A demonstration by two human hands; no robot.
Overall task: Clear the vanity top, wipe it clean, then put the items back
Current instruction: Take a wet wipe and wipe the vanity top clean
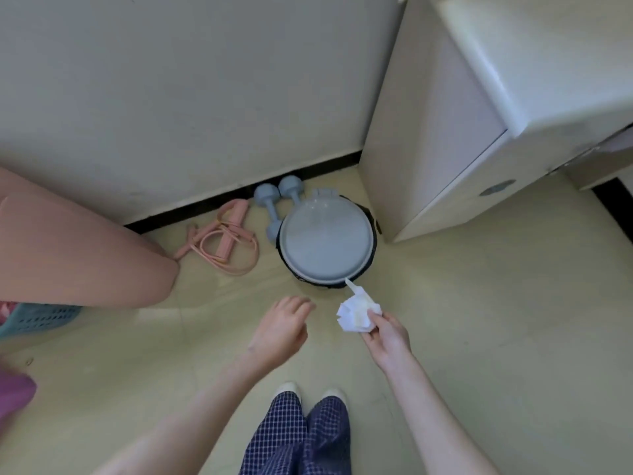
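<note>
Above the pale floor [462, 320], one crumpled white tissue [358, 311] is being pinched between the thumb and fingers of the right hand [388, 337], just in front of one round bin with a grey-blue lid [325, 241], while the left hand [282, 327] is being held out beside it with fingers loosely curled and nothing in its grasp. Against the wall behind the bin, two grey-blue dumbbells [274, 207] are being kept side by side, one pink skipping rope [222, 241] is lying to their left, and one white cabinet [438, 138] is standing to the right.
</note>
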